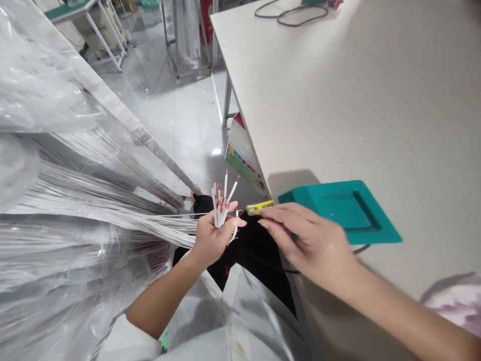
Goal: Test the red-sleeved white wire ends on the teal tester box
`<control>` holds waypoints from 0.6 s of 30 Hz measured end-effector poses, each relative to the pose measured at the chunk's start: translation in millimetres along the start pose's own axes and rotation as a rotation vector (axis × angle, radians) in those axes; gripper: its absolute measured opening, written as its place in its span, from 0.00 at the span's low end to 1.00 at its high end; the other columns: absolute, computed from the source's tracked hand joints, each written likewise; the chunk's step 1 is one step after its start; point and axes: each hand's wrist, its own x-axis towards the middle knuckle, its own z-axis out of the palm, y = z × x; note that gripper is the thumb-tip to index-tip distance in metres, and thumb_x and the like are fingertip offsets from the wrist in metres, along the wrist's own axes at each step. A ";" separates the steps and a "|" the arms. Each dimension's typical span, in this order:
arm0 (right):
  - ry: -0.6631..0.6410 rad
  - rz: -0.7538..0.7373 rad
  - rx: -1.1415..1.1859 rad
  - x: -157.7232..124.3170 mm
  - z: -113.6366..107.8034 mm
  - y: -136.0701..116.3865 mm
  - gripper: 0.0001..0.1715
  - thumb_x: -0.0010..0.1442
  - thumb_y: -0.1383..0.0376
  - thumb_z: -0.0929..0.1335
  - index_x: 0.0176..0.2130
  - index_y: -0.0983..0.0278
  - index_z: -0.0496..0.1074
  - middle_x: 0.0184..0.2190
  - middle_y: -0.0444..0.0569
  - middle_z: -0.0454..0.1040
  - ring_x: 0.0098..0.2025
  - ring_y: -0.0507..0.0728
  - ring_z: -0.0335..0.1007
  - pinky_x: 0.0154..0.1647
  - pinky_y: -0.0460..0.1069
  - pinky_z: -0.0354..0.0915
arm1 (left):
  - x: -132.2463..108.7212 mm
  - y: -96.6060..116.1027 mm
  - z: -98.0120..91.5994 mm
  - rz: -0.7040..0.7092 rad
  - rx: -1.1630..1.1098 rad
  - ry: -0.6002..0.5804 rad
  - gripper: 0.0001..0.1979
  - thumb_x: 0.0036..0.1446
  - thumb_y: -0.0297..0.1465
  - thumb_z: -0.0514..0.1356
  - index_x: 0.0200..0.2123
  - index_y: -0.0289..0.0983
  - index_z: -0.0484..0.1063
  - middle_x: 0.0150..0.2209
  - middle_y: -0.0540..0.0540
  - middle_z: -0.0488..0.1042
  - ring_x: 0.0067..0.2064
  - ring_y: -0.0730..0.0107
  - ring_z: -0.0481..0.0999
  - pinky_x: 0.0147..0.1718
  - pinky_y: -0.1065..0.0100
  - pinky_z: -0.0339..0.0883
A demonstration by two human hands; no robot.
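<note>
My left hand (216, 235) is closed around a bundle of white wires (221, 216), whose reddish, copper-coloured ends point up and fan out above the fingers. One wire stands apart from the rest, near the thumb. Between the thumb and fingers of my right hand (308, 235) is a small yellow clip-like piece (261, 206) with a pale front end. Its exact kind I cannot make out. The piece points at the wire ends, a short way to their right. Behind my right hand, a teal box (338, 193) with a recessed top sits at the table edge.
Long white wires and clear plastic wrapping (48, 85) hang from a rack rail (146, 140) on the left. The white table (338, 100) is at the right, with a black cable (300, 20) at its far end. A printed carton (244, 160) is below its edge.
</note>
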 end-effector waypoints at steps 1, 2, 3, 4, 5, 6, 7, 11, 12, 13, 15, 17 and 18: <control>-0.009 0.085 0.133 -2.1 4.9 -5.1 0.10 0.60 0.65 0.64 0.40 0.62 0.74 0.36 0.51 0.77 0.38 0.55 0.73 0.37 0.50 0.70 | -2.7 4.0 -0.8 0.002 -0.003 -0.017 0.23 0.49 0.37 0.63 0.48 0.32 0.72 0.28 0.44 0.78 0.16 0.84 0.56 0.16 0.74 0.52; -0.030 0.181 0.263 -3.5 10.1 -8.8 0.10 0.60 0.63 0.65 0.39 0.62 0.74 0.35 0.50 0.77 0.36 0.55 0.73 0.36 0.50 0.70 | -5.4 7.8 -1.3 0.001 -0.011 -0.035 0.24 0.49 0.37 0.63 0.49 0.32 0.72 0.28 0.44 0.78 0.16 0.84 0.56 0.16 0.74 0.52; -0.060 0.274 0.406 -4.0 15.1 -11.3 0.10 0.59 0.62 0.65 0.39 0.62 0.75 0.33 0.50 0.76 0.31 0.54 0.72 0.31 0.49 0.70 | -7.9 11.2 -1.7 -0.004 -0.020 -0.054 0.24 0.49 0.37 0.63 0.49 0.32 0.72 0.27 0.45 0.77 0.16 0.84 0.57 0.16 0.75 0.52; -0.094 0.361 0.546 -3.7 19.7 -12.8 0.11 0.58 0.60 0.66 0.37 0.62 0.75 0.30 0.48 0.75 0.27 0.52 0.70 0.26 0.48 0.69 | -10.1 13.7 -1.9 -0.015 -0.031 -0.080 0.25 0.48 0.37 0.63 0.49 0.32 0.71 0.25 0.46 0.77 0.16 0.84 0.57 0.16 0.75 0.52; -0.129 0.437 0.680 -2.9 23.6 -13.5 0.12 0.57 0.59 0.67 0.36 0.63 0.75 0.27 0.47 0.74 0.22 0.50 0.66 0.21 0.47 0.66 | -12.0 15.4 -2.3 -0.028 -0.042 -0.109 0.26 0.48 0.37 0.63 0.50 0.32 0.71 0.24 0.47 0.76 0.15 0.84 0.57 0.15 0.75 0.52; -0.160 0.499 0.804 -1.7 26.9 -13.8 0.12 0.56 0.58 0.68 0.34 0.63 0.76 0.24 0.45 0.72 0.19 0.48 0.62 0.18 0.45 0.62 | -13.5 16.2 -2.8 -0.040 -0.050 -0.139 0.27 0.47 0.38 0.64 0.50 0.31 0.71 0.24 0.47 0.76 0.15 0.84 0.56 0.15 0.75 0.51; -0.176 0.551 0.911 -0.6 29.7 -13.9 0.11 0.55 0.58 0.69 0.32 0.63 0.76 0.22 0.44 0.70 0.17 0.47 0.58 0.16 0.44 0.59 | -14.7 16.3 -3.5 -0.051 -0.058 -0.172 0.28 0.47 0.38 0.64 0.51 0.31 0.70 0.23 0.48 0.75 0.15 0.84 0.56 0.15 0.75 0.51; -0.097 0.712 1.194 -0.2 37.5 -16.4 0.11 0.50 0.58 0.72 0.27 0.64 0.75 0.14 0.40 0.66 0.16 0.46 0.54 0.16 0.43 0.53 | -17.3 11.7 -8.0 -0.045 -0.042 -0.234 0.29 0.48 0.39 0.63 0.53 0.34 0.69 0.24 0.46 0.76 0.15 0.83 0.56 0.15 0.74 0.50; -0.080 0.740 1.232 -1.3 38.5 -17.4 0.11 0.49 0.58 0.72 0.27 0.64 0.75 0.13 0.39 0.64 0.16 0.46 0.53 0.16 0.44 0.53 | -17.7 10.3 -9.0 -0.038 -0.024 -0.232 0.27 0.49 0.39 0.63 0.52 0.35 0.70 0.25 0.45 0.76 0.16 0.83 0.56 0.16 0.73 0.50; -0.074 0.754 1.246 -2.8 38.9 -18.1 0.12 0.50 0.57 0.72 0.26 0.64 0.74 0.13 0.39 0.64 0.15 0.46 0.53 0.16 0.44 0.53 | -18.0 9.0 -9.8 -0.034 -0.004 -0.228 0.26 0.50 0.39 0.62 0.52 0.36 0.71 0.26 0.45 0.77 0.16 0.82 0.56 0.17 0.73 0.51; -0.051 0.738 1.187 -6.0 37.5 -18.2 0.11 0.51 0.57 0.71 0.28 0.64 0.74 0.15 0.40 0.66 0.15 0.45 0.52 0.15 0.44 0.52 | -18.0 6.6 -10.4 -0.047 0.030 -0.211 0.25 0.50 0.39 0.62 0.51 0.36 0.71 0.27 0.44 0.77 0.17 0.81 0.57 0.18 0.72 0.52; 0.028 0.690 1.032 -8.5 33.6 -16.1 0.10 0.53 0.58 0.70 0.34 0.62 0.75 0.21 0.43 0.71 0.16 0.46 0.55 0.15 0.44 0.53 | -17.2 4.3 -9.9 -0.084 0.051 -0.158 0.25 0.49 0.39 0.63 0.50 0.34 0.72 0.29 0.43 0.78 0.17 0.81 0.58 0.18 0.72 0.54; 0.073 0.661 0.940 -9.1 31.3 -14.5 0.11 0.54 0.58 0.69 0.36 0.61 0.75 0.26 0.45 0.73 0.18 0.47 0.59 0.16 0.45 0.56 | -16.5 3.1 -9.2 -0.100 0.058 -0.113 0.25 0.48 0.39 0.63 0.48 0.33 0.73 0.31 0.41 0.78 0.18 0.81 0.59 0.18 0.72 0.54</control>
